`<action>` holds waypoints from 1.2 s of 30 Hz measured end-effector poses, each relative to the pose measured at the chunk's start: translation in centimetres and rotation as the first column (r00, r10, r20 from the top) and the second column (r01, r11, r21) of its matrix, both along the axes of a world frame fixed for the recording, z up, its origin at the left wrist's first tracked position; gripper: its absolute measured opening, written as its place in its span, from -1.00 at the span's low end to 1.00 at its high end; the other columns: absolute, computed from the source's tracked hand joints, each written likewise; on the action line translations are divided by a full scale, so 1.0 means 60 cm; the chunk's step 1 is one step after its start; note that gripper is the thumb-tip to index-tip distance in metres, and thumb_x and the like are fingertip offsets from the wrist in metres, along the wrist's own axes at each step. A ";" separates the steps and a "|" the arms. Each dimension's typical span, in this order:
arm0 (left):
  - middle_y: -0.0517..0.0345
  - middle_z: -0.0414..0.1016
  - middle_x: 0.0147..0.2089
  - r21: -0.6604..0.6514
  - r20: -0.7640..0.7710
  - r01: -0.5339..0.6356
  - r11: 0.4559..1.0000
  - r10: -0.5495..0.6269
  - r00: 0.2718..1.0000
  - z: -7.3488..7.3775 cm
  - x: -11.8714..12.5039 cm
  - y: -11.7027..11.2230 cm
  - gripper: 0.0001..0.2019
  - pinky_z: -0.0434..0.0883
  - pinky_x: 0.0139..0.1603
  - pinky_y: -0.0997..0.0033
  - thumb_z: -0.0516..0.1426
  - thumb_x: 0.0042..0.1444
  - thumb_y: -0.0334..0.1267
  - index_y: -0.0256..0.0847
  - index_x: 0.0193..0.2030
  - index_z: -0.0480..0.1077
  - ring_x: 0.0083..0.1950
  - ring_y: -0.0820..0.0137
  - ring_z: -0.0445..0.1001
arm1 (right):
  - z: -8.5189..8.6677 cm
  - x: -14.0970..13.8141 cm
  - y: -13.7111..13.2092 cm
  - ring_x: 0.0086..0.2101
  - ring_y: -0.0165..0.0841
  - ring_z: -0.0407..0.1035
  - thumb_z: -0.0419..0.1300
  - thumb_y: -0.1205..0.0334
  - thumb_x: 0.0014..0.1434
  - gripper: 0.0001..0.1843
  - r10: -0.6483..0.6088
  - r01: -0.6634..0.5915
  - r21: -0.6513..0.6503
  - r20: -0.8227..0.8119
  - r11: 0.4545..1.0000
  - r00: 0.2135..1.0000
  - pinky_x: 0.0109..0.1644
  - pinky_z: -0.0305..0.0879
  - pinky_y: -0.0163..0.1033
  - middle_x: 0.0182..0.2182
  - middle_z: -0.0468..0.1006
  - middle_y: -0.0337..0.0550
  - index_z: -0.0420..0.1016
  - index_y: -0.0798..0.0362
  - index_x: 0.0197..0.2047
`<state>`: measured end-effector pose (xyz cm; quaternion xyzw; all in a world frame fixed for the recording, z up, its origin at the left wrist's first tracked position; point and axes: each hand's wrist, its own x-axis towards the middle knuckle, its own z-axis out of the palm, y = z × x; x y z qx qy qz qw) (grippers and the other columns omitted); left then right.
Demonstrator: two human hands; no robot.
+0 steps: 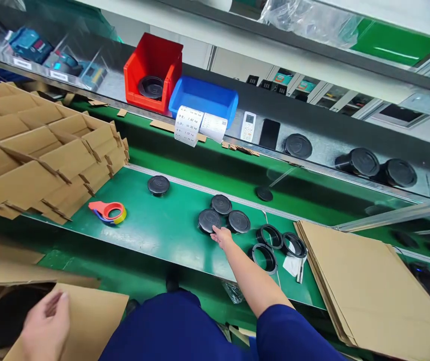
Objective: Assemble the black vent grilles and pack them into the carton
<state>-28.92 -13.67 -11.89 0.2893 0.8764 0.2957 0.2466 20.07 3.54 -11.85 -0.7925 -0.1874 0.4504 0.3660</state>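
My right hand [222,237] reaches across the green bench top [170,235], its fingertips at the edge of a round black lid [209,221]. Two more lids [221,204] [238,221] sit against that one, and a fourth lid [158,185] lies apart to the left. Several black rings [269,236] lie to the right of my hand. My left hand [45,326] is low at the left, open against a brown cardboard flap [90,321]. The box [8,316] below that flap holds a dark round object, partly hidden.
Stacked cardboard dividers [42,150] stand at the left, near a red tape dispenser [108,212]. Flat cardboard sheets [369,286] lie at the right. On the shelf behind are a red bin [153,72], a blue tray [203,99] and several black lids.
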 end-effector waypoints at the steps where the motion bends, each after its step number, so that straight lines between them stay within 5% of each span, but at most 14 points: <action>1: 0.66 0.55 -0.07 0.056 0.053 0.026 0.998 -0.029 0.998 0.004 0.028 0.005 -0.66 0.38 0.18 0.25 0.02 -0.04 0.18 0.23 -0.13 0.34 0.09 0.31 0.47 | 0.002 -0.006 0.000 -0.56 -0.49 0.39 0.26 0.16 0.13 -0.37 0.030 -0.030 0.018 0.000 0.999 1.000 -0.45 0.38 -0.38 -0.36 0.50 -0.10 0.18 0.27 0.17; 5: 0.18 0.59 -0.11 0.177 0.300 0.183 0.967 -0.230 0.926 0.029 0.127 0.028 -0.56 0.41 0.13 0.15 0.17 -0.18 0.18 0.00 -0.19 0.44 0.03 0.15 0.50 | 0.024 -0.043 -0.007 -0.65 -0.52 0.26 0.32 0.23 0.05 -0.52 0.245 -0.243 0.107 -0.002 0.964 0.970 -0.59 0.21 -0.43 -0.60 0.40 -0.31 0.35 0.24 0.01; 9: -0.18 0.49 0.06 0.211 0.535 0.245 0.946 -0.322 0.781 0.072 0.187 0.056 -0.32 0.44 0.06 0.18 0.29 -0.31 0.13 -0.21 -0.03 0.39 0.08 0.09 0.46 | 0.063 -0.107 -0.028 -0.66 -0.49 0.24 0.41 0.22 -0.13 -0.54 0.548 -0.527 0.183 -0.082 0.830 0.833 -0.59 0.18 -0.37 -0.69 0.35 -0.38 0.48 0.21 -0.14; 11: -0.27 0.38 0.17 0.207 0.618 0.252 0.945 -0.326 0.716 0.098 0.199 0.069 -0.21 0.43 0.04 0.22 0.32 -0.30 0.09 -0.24 0.10 0.34 0.13 0.09 0.42 | 0.089 -0.144 -0.040 -0.64 -0.48 0.25 0.43 0.14 -0.17 -0.52 0.685 -0.647 0.242 -0.135 0.723 0.716 -0.56 0.19 -0.36 -0.67 0.36 -0.38 0.52 0.18 -0.17; 15: -0.17 0.28 0.28 0.268 0.772 0.278 0.923 -0.378 0.511 0.145 0.206 0.084 -0.20 0.42 0.00 0.26 0.30 -0.16 0.02 -0.15 0.26 0.23 0.21 0.09 0.34 | 0.142 -0.208 -0.057 -0.61 -0.54 0.15 0.39 -0.01 -0.12 -0.52 0.906 -0.809 0.409 -0.156 0.423 0.395 -0.53 0.09 -0.38 -0.63 0.31 -0.39 0.56 0.13 -0.18; 17: -0.08 0.37 0.21 0.334 0.812 0.285 0.899 -0.428 0.398 0.160 0.208 0.084 -0.30 0.41 0.02 0.25 0.27 -0.10 -0.03 -0.17 0.22 0.29 0.16 0.12 0.37 | 0.160 -0.232 -0.062 -0.60 -0.55 0.10 0.36 -0.05 -0.08 -0.52 0.937 -0.827 0.442 -0.138 0.348 0.320 -0.53 0.06 -0.39 -0.63 0.26 -0.40 0.56 0.12 -0.17; 20: -0.04 0.51 0.04 0.356 0.828 0.256 0.899 -0.430 0.360 0.169 0.210 0.077 -0.42 0.43 -0.01 0.25 0.22 -0.08 -0.03 -0.26 0.09 0.40 0.06 0.15 0.43 | 0.175 -0.258 -0.070 -0.57 -0.51 0.14 0.30 -0.11 -0.01 -0.49 0.923 -0.807 0.455 -0.103 0.376 0.372 -0.47 0.12 -0.35 -0.60 0.34 -0.35 0.56 0.10 -0.11; 24: -0.01 0.55 -0.14 0.247 0.808 0.183 0.952 -0.307 0.503 0.159 0.205 0.064 -0.51 0.46 -0.21 0.30 0.22 -0.14 -0.07 -0.26 -0.05 0.44 -0.13 0.20 0.51 | 0.179 -0.283 -0.089 -0.37 -0.39 0.33 0.24 -0.17 0.04 -0.47 0.887 -0.750 0.512 -0.055 0.419 0.458 -0.23 0.28 -0.25 -0.30 0.54 -0.17 0.55 0.06 -0.07; 31: 0.15 0.49 -0.40 0.199 0.759 0.023 0.980 -0.169 0.629 0.148 0.194 0.048 -0.60 0.44 -0.32 0.36 0.25 -0.17 -0.09 -0.24 -0.18 0.42 -0.33 0.31 0.49 | 0.180 -0.324 -0.108 -0.39 -0.40 0.32 0.21 -0.16 0.08 -0.45 0.889 -0.724 0.554 -0.066 0.411 0.454 -0.18 0.29 -0.21 -0.39 0.50 -0.22 0.51 0.06 -0.01; 36: 0.15 0.49 -0.40 0.215 0.668 0.022 0.976 -0.164 0.726 0.145 0.187 0.034 -0.66 0.44 -0.30 0.34 0.18 -0.09 -0.10 -0.23 -0.17 0.42 -0.36 0.32 0.47 | 0.180 -0.341 -0.099 -0.36 -0.38 0.33 0.26 -0.15 0.03 -0.46 0.873 -0.716 0.538 -0.083 0.444 0.480 -0.15 0.29 -0.18 -0.36 0.52 -0.18 0.52 0.09 -0.06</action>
